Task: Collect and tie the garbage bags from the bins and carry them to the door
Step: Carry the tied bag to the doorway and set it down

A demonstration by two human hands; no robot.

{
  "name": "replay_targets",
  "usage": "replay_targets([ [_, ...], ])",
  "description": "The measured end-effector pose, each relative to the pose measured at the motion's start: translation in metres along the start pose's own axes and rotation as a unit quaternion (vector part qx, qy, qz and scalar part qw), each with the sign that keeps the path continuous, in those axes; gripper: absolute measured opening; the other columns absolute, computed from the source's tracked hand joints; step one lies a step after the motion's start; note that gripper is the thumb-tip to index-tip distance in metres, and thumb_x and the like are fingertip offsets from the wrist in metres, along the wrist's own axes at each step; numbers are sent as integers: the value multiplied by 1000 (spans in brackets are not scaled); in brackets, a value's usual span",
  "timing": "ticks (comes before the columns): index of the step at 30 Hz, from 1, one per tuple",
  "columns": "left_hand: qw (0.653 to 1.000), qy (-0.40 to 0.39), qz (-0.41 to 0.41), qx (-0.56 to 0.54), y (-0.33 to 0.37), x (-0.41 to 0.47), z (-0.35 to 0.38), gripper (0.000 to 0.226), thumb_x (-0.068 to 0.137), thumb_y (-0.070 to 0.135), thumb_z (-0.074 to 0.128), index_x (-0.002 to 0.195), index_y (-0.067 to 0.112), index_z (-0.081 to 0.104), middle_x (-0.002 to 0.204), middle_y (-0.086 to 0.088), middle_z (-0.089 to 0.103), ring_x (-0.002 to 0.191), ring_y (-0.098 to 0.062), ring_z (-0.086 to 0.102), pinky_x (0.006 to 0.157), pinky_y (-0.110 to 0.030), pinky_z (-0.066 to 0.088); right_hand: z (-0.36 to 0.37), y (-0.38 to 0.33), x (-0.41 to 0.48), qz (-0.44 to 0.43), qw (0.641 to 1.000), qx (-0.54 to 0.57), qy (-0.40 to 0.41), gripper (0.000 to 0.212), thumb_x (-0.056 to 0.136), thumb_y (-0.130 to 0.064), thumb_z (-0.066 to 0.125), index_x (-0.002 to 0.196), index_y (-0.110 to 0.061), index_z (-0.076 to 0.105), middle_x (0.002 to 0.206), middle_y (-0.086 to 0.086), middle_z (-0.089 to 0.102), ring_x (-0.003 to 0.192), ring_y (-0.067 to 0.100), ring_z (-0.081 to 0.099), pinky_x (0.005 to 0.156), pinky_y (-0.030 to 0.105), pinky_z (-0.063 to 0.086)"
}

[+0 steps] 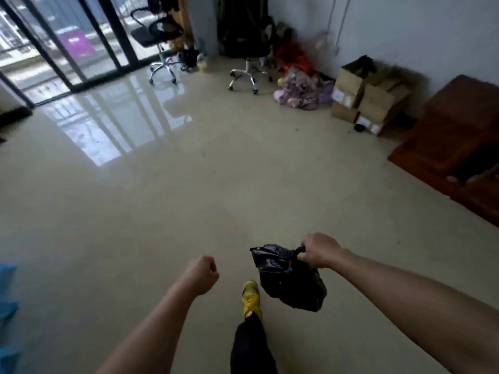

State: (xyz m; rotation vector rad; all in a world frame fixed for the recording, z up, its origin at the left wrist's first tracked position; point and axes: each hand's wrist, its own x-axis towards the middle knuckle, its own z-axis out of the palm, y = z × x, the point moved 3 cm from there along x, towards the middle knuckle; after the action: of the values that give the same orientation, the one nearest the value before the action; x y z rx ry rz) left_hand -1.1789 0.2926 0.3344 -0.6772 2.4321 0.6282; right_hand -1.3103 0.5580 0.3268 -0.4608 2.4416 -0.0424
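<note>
**One black bag hanging from your right hand**

You are carrying a small black garbage bag (289,279). It is glossy and crinkled, and it is bulging unevenly with whatever is inside. Its neck is bunching into a narrow twist at the top. Your fist is covering that twist, so whether it is knotted cannot be told.

Your right hand (317,251) is gripping the neck with fingers curled tightly round it and knuckles facing up. The bag is hanging clear of the floor (162,211), below the hand towards 7 o'clock. Your left hand (201,273) is closing into a loose fist with nothing in it. It is sitting at 9 o'clock from the bag, apart from it.

Your yellow shoe (251,298) is showing just beside the bag's lower left edge, at 6 o'clock in the view. Two office chairs (243,74) are standing at 12 o'clock. A pile of clothes (299,93) and stacked cardboard boxes (367,98) are lying at 1 o'clock. Glass sliding doors (62,49) are filling 10 to 11 o'clock.
</note>
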Motion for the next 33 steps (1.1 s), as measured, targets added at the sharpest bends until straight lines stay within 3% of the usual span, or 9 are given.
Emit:
replay_targets([
  [4,993,-24,86,83,97,93,-23,9,86,23,58,90,18,64,93,-7,67,93,-26,65,78,-30,51,-44,83,33,78,995,58,6,24,80,-33,58,81,-10,66,81,7,65,77,26,63,58,26,39],
  [7,977,-47,161,131,186,153,-38,13,86,21,58,94,14,66,89,-8,66,91,-28,66,80,-32,53,-71,143,43,155,978,136,20,24,81,-28,59,63,-15,49,64,1,51,63,24,52,48,27,31],
  [11,933,-69,271,226,317,201,-52,17,86,21,58,98,11,67,106,-12,69,98,-29,64,81,-32,50,-94,220,31,241,946,209,52,32,83,-28,58,61,-15,38,61,1,44,57,22,46,48,28,28],
  [16,861,-89,393,310,488,226,-29,18,88,25,58,99,13,66,112,-9,66,103,-26,61,83,-32,49,-97,330,3,342,885,298,110,29,85,-28,58,65,-12,43,58,2,40,53,21,39,51,30,28],
  [24,752,-144,501,403,716,199,80,28,94,28,52,112,8,60,125,-10,57,114,-28,53,96,-34,44,-77,504,-35,423,808,386,138,30,87,-28,58,66,-12,44,56,1,41,51,20,39,51,29,29],
  [28,712,-154,525,440,832,169,138,26,93,23,52,108,6,61,119,-11,61,107,-28,57,94,-40,47,-86,610,-70,460,773,406,163,31,87,-26,58,64,-12,42,54,1,38,47,18,37,48,27,27],
  [33,658,-184,577,448,962,114,215,22,94,25,52,104,8,61,113,-9,59,102,-28,57,90,-39,48,-88,725,-136,513,715,425,213,30,85,-30,61,64,-11,50,60,3,51,55,21,51,53,28,37],
])
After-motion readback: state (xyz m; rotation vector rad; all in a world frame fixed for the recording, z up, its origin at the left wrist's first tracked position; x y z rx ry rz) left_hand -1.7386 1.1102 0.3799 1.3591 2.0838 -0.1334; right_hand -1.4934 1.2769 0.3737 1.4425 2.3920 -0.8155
